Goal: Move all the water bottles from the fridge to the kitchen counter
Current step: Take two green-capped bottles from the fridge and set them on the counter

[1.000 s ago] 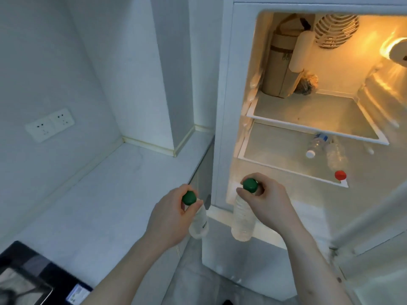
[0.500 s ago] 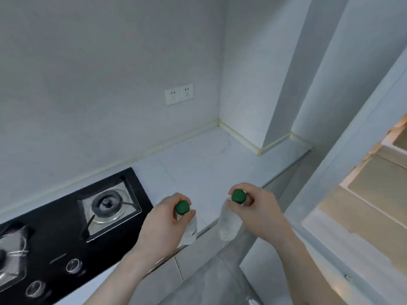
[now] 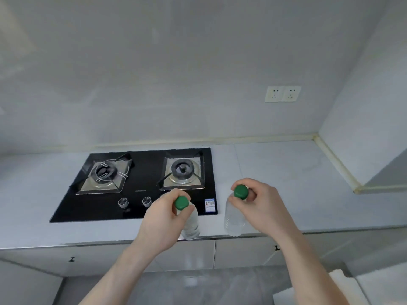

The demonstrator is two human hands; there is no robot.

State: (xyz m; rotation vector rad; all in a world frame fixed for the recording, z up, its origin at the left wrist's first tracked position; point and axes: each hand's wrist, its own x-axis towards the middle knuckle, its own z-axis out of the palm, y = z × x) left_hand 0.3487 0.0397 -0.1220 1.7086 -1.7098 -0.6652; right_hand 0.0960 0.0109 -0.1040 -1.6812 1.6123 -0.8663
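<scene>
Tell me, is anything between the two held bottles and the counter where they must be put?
Nothing visible. The left bottle and the right bottle hang at the front edge of the counter, with bare surface behind them. Only the stove lies to the left.

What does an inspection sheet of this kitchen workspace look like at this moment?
Surface: pale counter, bare right of the hob.
Job's things: left bottle and right bottle, green caps, held over the counter's front edge.
Clutter: nothing seen.
Grippers: left hand grips the left bottle's neck; right hand grips the right bottle's.
Cables: nothing seen.
Surroundings: black hob, wall sockets, cabinets below.
</scene>
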